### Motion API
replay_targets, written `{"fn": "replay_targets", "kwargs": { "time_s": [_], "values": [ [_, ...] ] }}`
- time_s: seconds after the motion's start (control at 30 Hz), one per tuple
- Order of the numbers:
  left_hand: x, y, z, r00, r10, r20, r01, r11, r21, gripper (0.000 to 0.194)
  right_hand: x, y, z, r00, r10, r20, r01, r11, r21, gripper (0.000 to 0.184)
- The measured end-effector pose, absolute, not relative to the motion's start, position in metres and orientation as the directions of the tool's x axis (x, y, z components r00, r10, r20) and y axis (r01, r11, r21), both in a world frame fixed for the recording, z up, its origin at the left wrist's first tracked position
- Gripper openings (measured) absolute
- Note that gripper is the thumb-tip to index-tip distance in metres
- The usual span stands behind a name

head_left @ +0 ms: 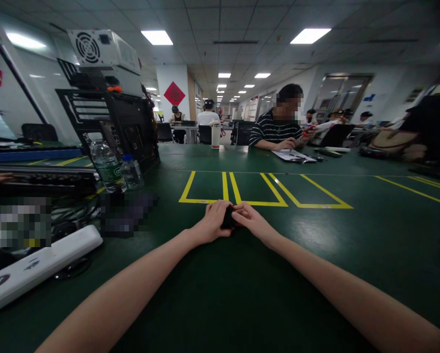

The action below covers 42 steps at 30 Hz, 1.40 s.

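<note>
Between my two hands, over the green table (pixel 220 294), is a small black object (pixel 227 218) whose kind I cannot make out. My left hand (pixel 217 220) wraps round its left side with curled fingers. From the right, the bent fingers and thumb of my right hand (pixel 251 220) close on its other side. The fingers cover most of the object. Just beyond my hands, yellow tape outlines (pixel 264 203) mark several box shapes on the table.
At the left stand a white power strip (pixel 50 260), a large water bottle (pixel 105 164), a smaller blue-capped bottle (pixel 131 172) and a black computer case (pixel 127 127). A white cup (pixel 215 137) stands at the far edge. Across the table sits a person in a striped shirt (pixel 273 130) near a clipboard (pixel 293 156).
</note>
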State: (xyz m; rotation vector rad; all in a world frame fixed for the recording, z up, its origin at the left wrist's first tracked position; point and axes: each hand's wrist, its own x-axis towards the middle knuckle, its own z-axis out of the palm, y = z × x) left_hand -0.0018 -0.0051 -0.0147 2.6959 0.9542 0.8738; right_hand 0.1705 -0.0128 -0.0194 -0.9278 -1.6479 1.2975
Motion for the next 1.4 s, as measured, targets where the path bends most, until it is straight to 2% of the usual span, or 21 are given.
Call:
{"fn": "replay_targets", "kwargs": {
  "time_s": [0.17, 0.3, 0.4, 0.6, 0.83, 0.93, 1.13, 1.27, 1.4],
  "values": [
    [-0.0024, -0.0051, -0.014, 0.638, 0.616, 0.462, 0.524, -0.787, 0.327, 0.057, 0.1697, -0.0093, -0.0227, -0.341, 0.935, 0.101, 0.072, 0.133, -0.988, 0.029],
    [-0.0037, -0.0049, -0.0139, 0.641, 0.612, 0.462, 0.523, -0.79, 0.321, 0.057, 0.1722, -0.0093, -0.0218, -0.409, 0.901, 0.146, 0.037, 0.177, -0.984, 0.025],
    [-0.0041, -0.0043, -0.0142, 0.646, 0.606, 0.463, 0.522, -0.794, 0.311, 0.056, 0.1741, -0.011, -0.0198, -0.452, 0.876, 0.169, -0.002, 0.189, -0.982, 0.029],
    [-0.0038, -0.0042, -0.0142, 0.647, 0.596, 0.475, 0.516, -0.801, 0.303, 0.058, 0.1731, -0.0131, -0.0194, -0.387, 0.909, 0.153, 0.051, 0.187, -0.981, 0.023],
    [-0.0033, -0.0032, -0.0151, 0.647, 0.599, 0.472, 0.517, -0.8, 0.306, 0.056, 0.1721, -0.0096, -0.0208, -0.355, 0.93, 0.094, 0.064, 0.125, -0.99, 0.033],
    [-0.0024, -0.0016, -0.0167, 0.633, 0.606, 0.482, 0.53, -0.793, 0.302, 0.056, 0.1724, -0.0087, -0.0187, -0.379, 0.924, 0.056, 0.068, 0.088, -0.994, 0.03],
    [-0.0027, -0.0029, -0.0148, 0.643, 0.607, 0.467, 0.523, -0.793, 0.312, 0.055, 0.173, -0.0133, -0.0161, -0.447, 0.885, 0.129, 0.0, 0.144, -0.99, 0.036],
    [-0.0028, -0.0051, -0.0122, 0.638, 0.607, 0.474, 0.52, -0.794, 0.316, 0.053, 0.1713, -0.0151, -0.017, -0.391, 0.909, 0.146, 0.034, 0.173, -0.984, 0.025],
    [-0.0025, -0.0046, -0.0128, 0.643, 0.605, 0.47, 0.517, -0.795, 0.316, 0.053, 0.1706, -0.0137, -0.0175, -0.375, 0.918, 0.126, 0.058, 0.159, -0.986, 0.026]
  ]
}}
